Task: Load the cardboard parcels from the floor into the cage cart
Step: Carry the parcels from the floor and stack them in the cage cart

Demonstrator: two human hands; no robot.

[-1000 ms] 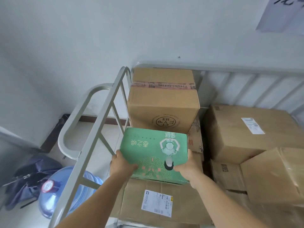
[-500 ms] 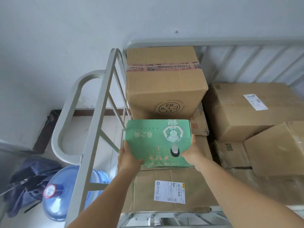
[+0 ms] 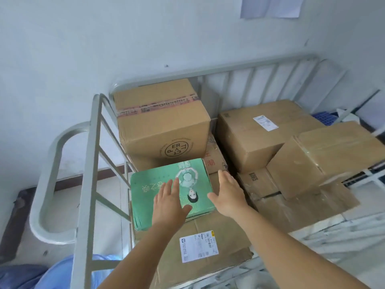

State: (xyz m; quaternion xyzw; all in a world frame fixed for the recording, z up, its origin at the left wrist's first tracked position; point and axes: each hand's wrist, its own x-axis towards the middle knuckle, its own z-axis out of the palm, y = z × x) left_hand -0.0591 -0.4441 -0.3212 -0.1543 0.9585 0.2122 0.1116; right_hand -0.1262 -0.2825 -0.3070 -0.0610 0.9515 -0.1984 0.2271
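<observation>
A flat green printed parcel (image 3: 158, 184) lies inside the grey metal cage cart (image 3: 91, 163), on top of a brown box with a white label (image 3: 208, 247). My left hand (image 3: 168, 201) is over the green parcel's near edge with fingers straight and spread. My right hand (image 3: 229, 195) is at the parcel's right side, fingers straight, holding nothing. Behind the green parcel stands a tall taped brown box (image 3: 162, 126) with a round stamp.
More brown boxes fill the cart's right side: a large one (image 3: 260, 134) with a label and a tilted one (image 3: 329, 155). A blue water jug (image 3: 68, 272) and a dark bag (image 3: 18, 274) sit on the floor left of the cart. The wall is close behind.
Both hands held the green parcel by its sides; now it lies on the brown box and both hands have let go with fingers opened.
</observation>
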